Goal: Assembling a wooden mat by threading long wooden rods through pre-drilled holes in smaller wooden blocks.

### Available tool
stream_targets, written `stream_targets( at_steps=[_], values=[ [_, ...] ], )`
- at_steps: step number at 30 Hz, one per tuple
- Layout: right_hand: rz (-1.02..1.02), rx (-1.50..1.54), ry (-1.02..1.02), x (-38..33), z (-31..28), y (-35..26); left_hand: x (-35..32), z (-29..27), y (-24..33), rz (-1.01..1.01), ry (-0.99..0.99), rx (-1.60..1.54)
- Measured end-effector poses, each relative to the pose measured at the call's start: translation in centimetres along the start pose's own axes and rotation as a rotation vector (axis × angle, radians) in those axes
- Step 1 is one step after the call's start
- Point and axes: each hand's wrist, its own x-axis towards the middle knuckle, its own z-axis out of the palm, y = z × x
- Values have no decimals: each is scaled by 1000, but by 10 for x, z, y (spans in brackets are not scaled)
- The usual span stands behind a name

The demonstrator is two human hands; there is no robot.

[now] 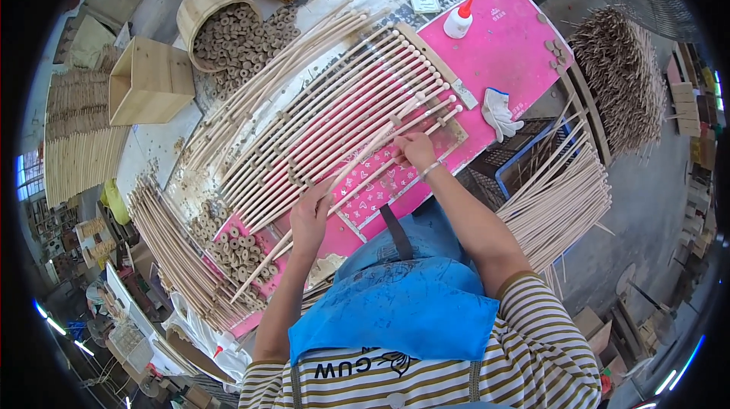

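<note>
My left hand point(309, 219) is closed around a slim pale wooden rod point(262, 266), which slants up and to the right across the others. My right hand point(417, 152) pinches at the rods farther up, its fingertips partly hiding what they grip. Beyond both hands, several parallel rods with round ball ends point(357, 97) lie in a row against a wooden strip point(441, 67). Small brown rings point(293, 175) sit on some rods. Pink patterned sheeting point(380, 190) shows under and beside them.
A tipped wooden tub point(204, 10) spills brown rings point(243, 36). Beside it stands a wooden box point(152, 82). A white glue bottle with red tip point(458, 21) and a white glove point(498, 114) lie right. Rod bundles point(563, 204) rest over a dark crate point(509, 169); more rods point(186, 253) lie left.
</note>
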Motion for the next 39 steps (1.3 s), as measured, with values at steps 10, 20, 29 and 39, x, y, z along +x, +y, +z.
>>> stream_targets(
  at_steps=[10,20,29,39],
  values=[
    [319,-118,182,34,35,-14,-3,-4,1,-118,21,-62],
    [14,152,-21,-73,-27,2,48,29,3,115,-6,132],
    [55,231,17,-112,-61,24,73,108,-6,170,-96,358],
    [131,252,-5,-116,-66,32,80,127,-13,178,-15,455]
  ],
)
